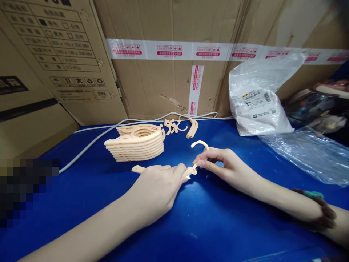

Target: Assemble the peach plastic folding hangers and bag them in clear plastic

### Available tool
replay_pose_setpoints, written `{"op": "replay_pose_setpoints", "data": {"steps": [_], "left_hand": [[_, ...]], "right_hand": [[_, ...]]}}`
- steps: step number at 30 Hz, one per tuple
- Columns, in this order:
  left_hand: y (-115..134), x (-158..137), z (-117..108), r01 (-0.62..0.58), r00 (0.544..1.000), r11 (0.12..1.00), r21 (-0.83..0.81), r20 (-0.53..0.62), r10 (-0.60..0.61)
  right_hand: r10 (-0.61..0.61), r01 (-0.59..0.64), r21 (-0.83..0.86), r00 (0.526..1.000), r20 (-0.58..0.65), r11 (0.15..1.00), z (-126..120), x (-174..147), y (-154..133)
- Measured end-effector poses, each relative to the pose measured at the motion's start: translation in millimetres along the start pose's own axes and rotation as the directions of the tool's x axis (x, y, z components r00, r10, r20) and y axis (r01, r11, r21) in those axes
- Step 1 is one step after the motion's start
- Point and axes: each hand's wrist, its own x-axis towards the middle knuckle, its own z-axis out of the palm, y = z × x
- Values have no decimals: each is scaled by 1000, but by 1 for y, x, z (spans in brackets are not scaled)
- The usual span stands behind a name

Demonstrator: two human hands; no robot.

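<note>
My left hand (160,185) is closed around a cream plastic hanger arm (138,169), whose narrow end sticks out to the left and whose other end shows by my thumb. With thumb and fingertips my right hand (223,163) pinches a cream hanger hook (200,143); its curve rises above the fingers and its stem meets the end of the hanger arm. My fingers hide much of the joint. Behind my left hand sits a stack of cream folded hangers (139,145). Loose hooks (173,126) and a few curved cream pieces (192,128) lie farther back.
A blue table surface (207,225) lies under everything. Cardboard boxes (163,22) wall off the back and left. A white cable (100,136) runs along the rear. At right are a white plastic parcel bag (259,105) and a clear plastic sheet (308,156).
</note>
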Motion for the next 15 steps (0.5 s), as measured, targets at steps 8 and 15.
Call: {"op": "replay_pose_setpoints", "data": {"steps": [8,15], "left_hand": [[-5,-2,-4,107,994,819,-564,45,-98],[-6,5,3,176,978,275,-945,137,-158]], "right_hand": [[-109,108,28,993,48,994,-2,-3,-7],[24,-21,28,993,-113,999,-23,19,4]]}}
